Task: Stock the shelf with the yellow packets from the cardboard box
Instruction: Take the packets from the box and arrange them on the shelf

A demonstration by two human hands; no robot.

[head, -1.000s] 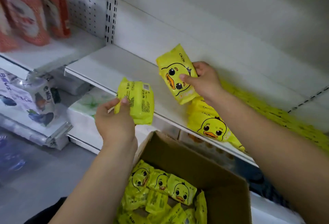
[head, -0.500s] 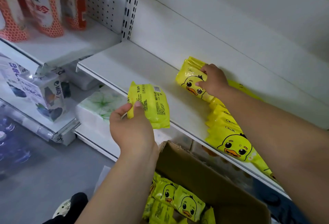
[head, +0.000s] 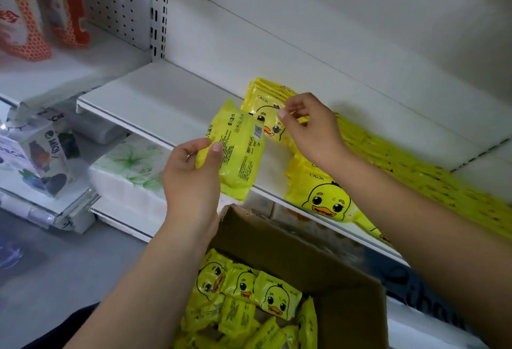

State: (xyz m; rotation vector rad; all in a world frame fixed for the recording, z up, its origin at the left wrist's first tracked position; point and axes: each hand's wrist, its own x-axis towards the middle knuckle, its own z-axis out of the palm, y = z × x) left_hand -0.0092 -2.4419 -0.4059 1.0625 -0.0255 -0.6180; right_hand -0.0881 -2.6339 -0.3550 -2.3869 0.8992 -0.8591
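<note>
My left hand (head: pixel 194 179) grips a yellow packet (head: pixel 235 152), printed back up, over the shelf (head: pixel 166 105) edge. At two o'clock, my right hand (head: pixel 310 127) hovers loosely curled, empty, beside shelved packets (head: pixel 324 196). Cardboard box (head: pixel 357 293) at six.

Yellow duck-print packets (head: pixel 324 199), brown cardboard box (head: pixel 279 240), white shelf (head: pixel 155 96), blurred, perhaps honeycomb-patterned orange pouches (head: pixel 25 24).

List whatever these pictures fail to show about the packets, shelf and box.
Head view only:
- Packet rows on the shelf: right arm covers part, motion blur smears the rest; no count.
- Cardboard box: bottom edge cuts it; depth unknown.
- Held packet: back print too small to read.
</note>
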